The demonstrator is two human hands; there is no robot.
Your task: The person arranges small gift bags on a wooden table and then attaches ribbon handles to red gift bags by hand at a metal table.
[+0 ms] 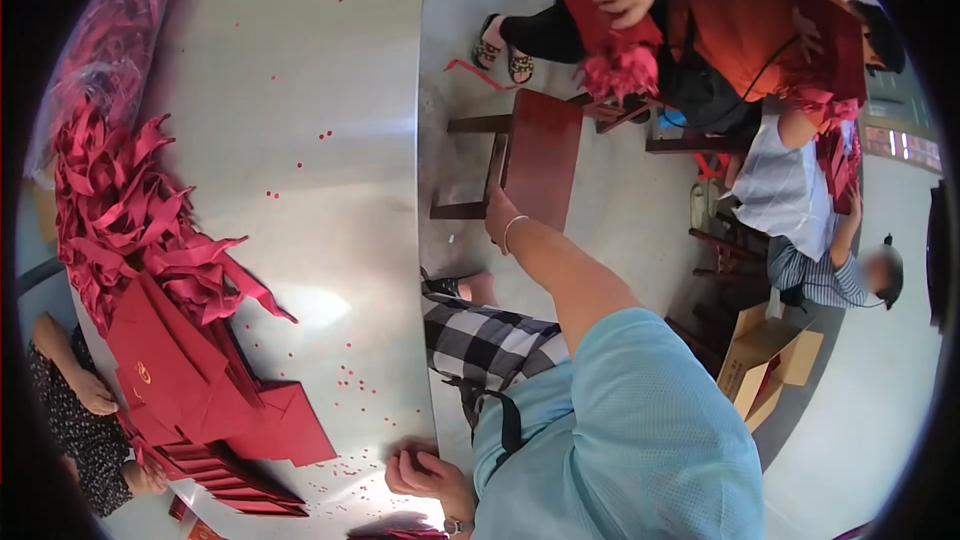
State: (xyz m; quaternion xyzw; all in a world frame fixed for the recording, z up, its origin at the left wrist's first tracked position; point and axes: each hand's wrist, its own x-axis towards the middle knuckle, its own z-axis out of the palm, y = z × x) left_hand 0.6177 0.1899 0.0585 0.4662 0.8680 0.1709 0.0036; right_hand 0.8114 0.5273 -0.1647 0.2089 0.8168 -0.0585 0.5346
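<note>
My right hand (499, 218), with a bracelet at the wrist, is closed on the near corner of a reddish-brown wooden stool (545, 155) beside the table. On the pale table (330, 70), my left hand (425, 473) rests near the edge, with a watch at the wrist. Its fingers are curled and nothing shows in them. Small red dots of paper lie close to it. Farther across the table are stacked red folded pieces (170, 365), one bearing a gold mark, and a heap of red ribbons (125, 210) partly in clear plastic.
Across the table are a co-worker's hands (93, 395) by the red stack. At upper right, people with red pieces sit around; one wears an orange top (725, 30), another a striped shirt (835, 280). An open cardboard box (745, 365) stands on the floor.
</note>
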